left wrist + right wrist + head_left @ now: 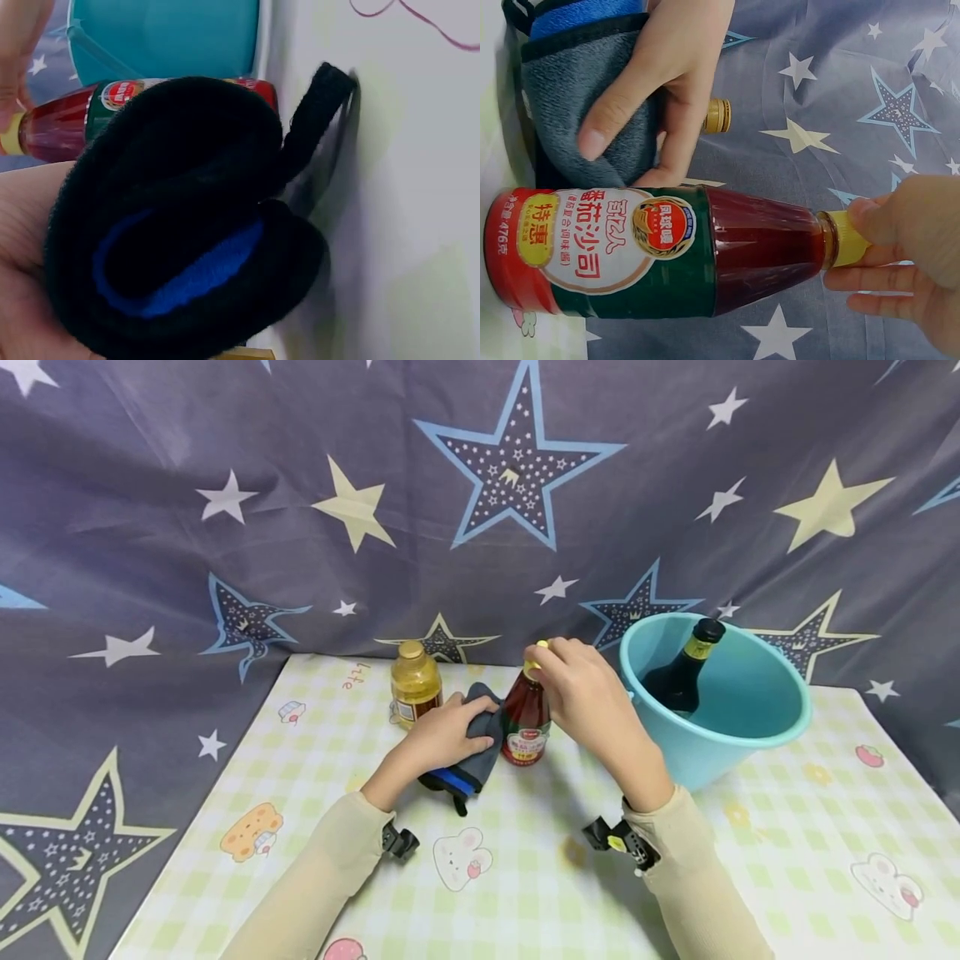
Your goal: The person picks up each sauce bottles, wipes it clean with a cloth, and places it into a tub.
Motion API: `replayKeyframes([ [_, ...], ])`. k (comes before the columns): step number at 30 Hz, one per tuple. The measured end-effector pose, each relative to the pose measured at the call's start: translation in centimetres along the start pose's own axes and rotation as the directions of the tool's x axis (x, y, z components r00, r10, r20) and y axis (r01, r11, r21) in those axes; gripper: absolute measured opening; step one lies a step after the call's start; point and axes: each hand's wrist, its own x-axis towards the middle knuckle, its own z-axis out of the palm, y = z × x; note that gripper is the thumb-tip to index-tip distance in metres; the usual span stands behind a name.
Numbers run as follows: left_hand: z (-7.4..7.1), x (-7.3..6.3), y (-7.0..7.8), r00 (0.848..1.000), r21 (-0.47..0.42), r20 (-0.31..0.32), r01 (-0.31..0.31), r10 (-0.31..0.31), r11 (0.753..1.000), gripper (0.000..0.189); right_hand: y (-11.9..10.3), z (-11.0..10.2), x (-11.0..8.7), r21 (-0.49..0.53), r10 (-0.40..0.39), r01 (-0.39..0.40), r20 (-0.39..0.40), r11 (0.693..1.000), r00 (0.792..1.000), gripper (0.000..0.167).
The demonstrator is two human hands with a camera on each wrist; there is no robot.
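Note:
My right hand point(581, 693) pinches the yellow cap point(849, 238) of a ketchup bottle point(761, 251), thumb on one side and fingers on the other. The bottle stands upright on the table, dark red with a green and red label. Just left of it, my left hand point(452, 731) grips a folded grey cloth point(585, 97) with a blue inner side. In the left wrist view the rolled cloth point(180, 150) fills the middle and partly covers the bottle point(56, 124). A jar with a gold lid point(415, 681) stands behind my left hand.
At the right stands a light blue bucket point(712, 760) with a dark, black-capped bottle point(681, 677) leaning inside it. A checked cloth with cartoon prints covers the table point(525, 877). Behind hangs a grey curtain point(465, 577) with stars.

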Motion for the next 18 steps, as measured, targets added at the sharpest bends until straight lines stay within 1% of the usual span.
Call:
replayKeyframes([
  [5, 0.2, 0.1, -0.3, 0.999, 0.045, 0.030, 0.018, -0.019, 0.999, 0.049, -0.1, 0.0, 0.1, -0.008, 0.001, -0.001, 0.002, 1.000, 1.000, 0.011],
  [9, -0.1, -0.1, -0.5, 0.999, 0.015, 0.031, 0.014, -0.014, 1.000, 0.049, -0.1, 0.0, 0.1, -0.002, 0.006, -0.006, 0.009, 1.000, 1.000, 0.011],
  [12, -0.5, -0.3, -0.7, 1.000, -0.031, 0.010, 0.006, -0.006, 1.000, 0.049, -0.1, -0.1, 0.1, 0.005, 0.011, -0.011, 0.011, 1.000, 1.000, 0.010],
  [16, -1.4, -0.7, -0.8, 0.999, -0.071, -0.043, -0.018, 0.015, 0.997, 0.049, -0.1, -0.1, 0.0, 0.016, 0.017, -0.017, 0.015, 1.000, 1.000, 0.010],
  [18, -2.0, -0.9, -0.7, 0.997, -0.077, -0.071, -0.033, 0.027, 0.996, 0.050, -0.1, -0.2, 0.0, 0.027, 0.020, -0.020, 0.017, 0.999, 1.000, 0.010],
])
